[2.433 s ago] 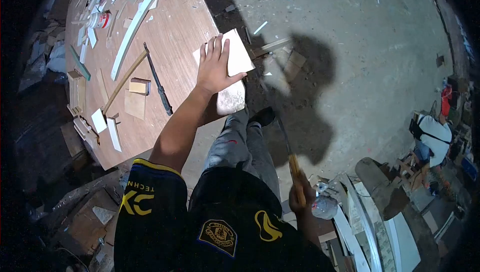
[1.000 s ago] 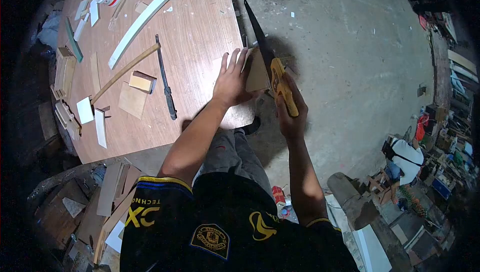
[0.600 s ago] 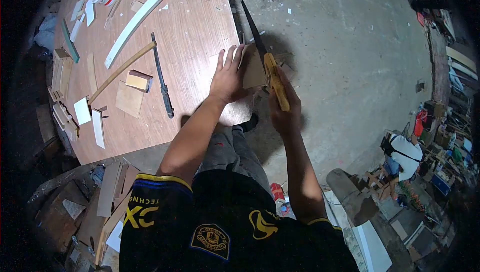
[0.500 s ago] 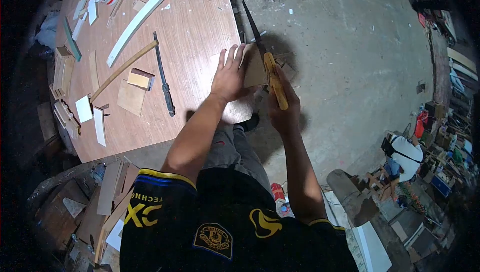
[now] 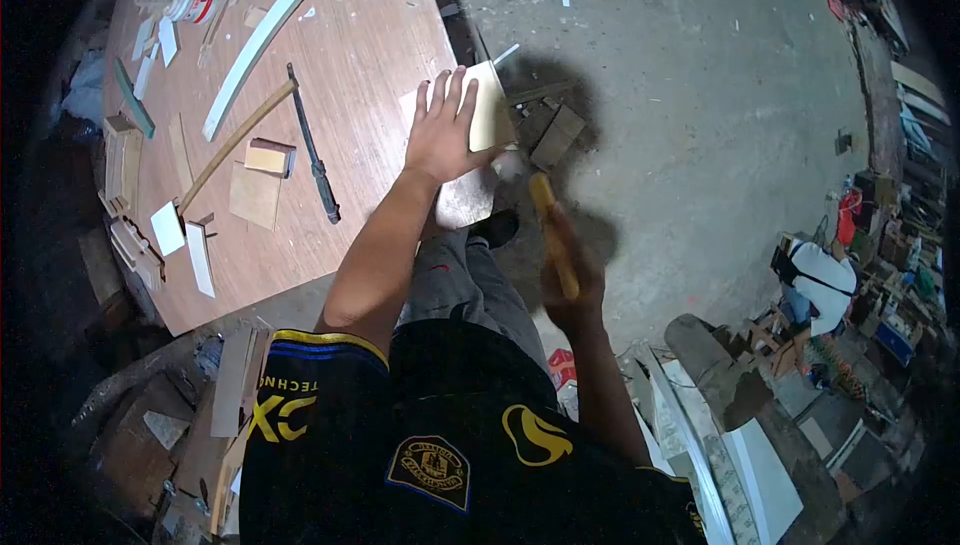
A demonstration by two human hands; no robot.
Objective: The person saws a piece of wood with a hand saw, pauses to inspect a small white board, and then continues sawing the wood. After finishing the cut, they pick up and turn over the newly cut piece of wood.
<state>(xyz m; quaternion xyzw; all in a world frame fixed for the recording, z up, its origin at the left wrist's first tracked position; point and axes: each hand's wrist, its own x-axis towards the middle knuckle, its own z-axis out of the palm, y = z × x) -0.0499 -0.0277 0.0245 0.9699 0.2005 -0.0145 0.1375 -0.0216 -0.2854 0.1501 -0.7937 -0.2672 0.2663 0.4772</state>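
Board (image 5: 491,105): pale, straight-edged | left hand (image 5: 441,140): spread flat across it | right hand (image 5: 582,275): curled round yellowish saw handle (image 5: 549,215)

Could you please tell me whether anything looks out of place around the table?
Yes: a brown scrap and a white chip lie on the floor beside the table, like stray litter. The board under the left hand overhangs the table's edge, but I see no clear spill or damage.

Wood-grain table (image 5: 375,40): pale board (image 5: 490,110), curved strip (image 5: 262,31), dark rod (image 5: 319,175), jar (image 5: 201,7).
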